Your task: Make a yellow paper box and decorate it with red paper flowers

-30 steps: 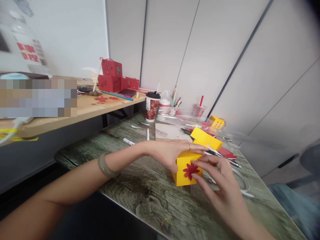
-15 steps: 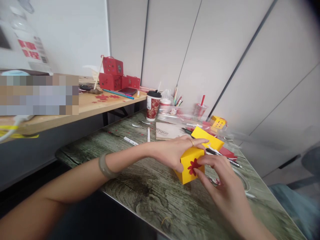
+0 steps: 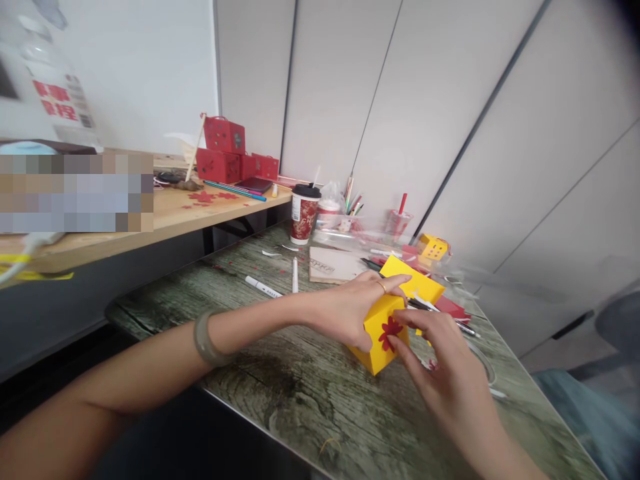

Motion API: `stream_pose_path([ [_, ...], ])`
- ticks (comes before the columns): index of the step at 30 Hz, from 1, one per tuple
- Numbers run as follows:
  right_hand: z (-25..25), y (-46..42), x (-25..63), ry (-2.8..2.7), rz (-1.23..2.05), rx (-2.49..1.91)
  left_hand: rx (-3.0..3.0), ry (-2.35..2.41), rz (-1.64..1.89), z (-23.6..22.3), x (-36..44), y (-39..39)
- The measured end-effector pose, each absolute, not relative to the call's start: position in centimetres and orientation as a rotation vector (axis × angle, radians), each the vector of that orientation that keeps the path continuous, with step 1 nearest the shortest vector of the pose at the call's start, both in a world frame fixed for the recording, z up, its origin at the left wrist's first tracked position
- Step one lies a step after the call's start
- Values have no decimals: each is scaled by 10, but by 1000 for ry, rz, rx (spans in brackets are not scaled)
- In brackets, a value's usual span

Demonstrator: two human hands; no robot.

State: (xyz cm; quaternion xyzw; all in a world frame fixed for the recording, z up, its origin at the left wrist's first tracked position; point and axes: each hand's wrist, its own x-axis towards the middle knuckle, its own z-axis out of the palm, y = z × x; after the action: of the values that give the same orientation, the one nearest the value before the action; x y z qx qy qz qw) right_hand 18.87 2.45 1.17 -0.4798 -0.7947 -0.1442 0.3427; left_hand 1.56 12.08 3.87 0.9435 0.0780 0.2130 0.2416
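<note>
- The right hand (image 3: 440,363) comes in from four o'clock, thumb and forefinger bent over a red flower (image 3: 389,335); whether they pinch it or merely press it is impossible to tell.
- Keep those fingertips light and slightly apart; a hard squeeze would probably crease the thin-looking petals.
- The flower lies against the near face of a yellow box (image 3: 376,362). I would check its centring by the margin of yellow around it, lifting one finger at a time since the fingertips hide part of the outline.
- The left hand (image 3: 345,308) reaches in from ten o'clock and grips the box, thumb at the near face's left edge, forefinger stretched over the top. That steadies it well, though pressure is best kept on edges and corners, as the walls may well dent.
- The box sits tilted towards the right hand, over the counter (image 3: 285,400); whether its lower edge touches is unclear. Resting it there should give firmer backing.
- Beyond, folded yellow paper (image 3: 419,283) lies at one o'clock, near the left fingertips, and a white marker (image 3: 295,275) at ten; elbow room towards six o'clock looks better.
</note>
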Motion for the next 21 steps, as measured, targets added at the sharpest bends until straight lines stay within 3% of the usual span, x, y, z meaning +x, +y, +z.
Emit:
stream_pose_path([
  [21, 17, 33, 197, -2198, -370, -1199, 2585, 350, 575, 32, 22, 114],
])
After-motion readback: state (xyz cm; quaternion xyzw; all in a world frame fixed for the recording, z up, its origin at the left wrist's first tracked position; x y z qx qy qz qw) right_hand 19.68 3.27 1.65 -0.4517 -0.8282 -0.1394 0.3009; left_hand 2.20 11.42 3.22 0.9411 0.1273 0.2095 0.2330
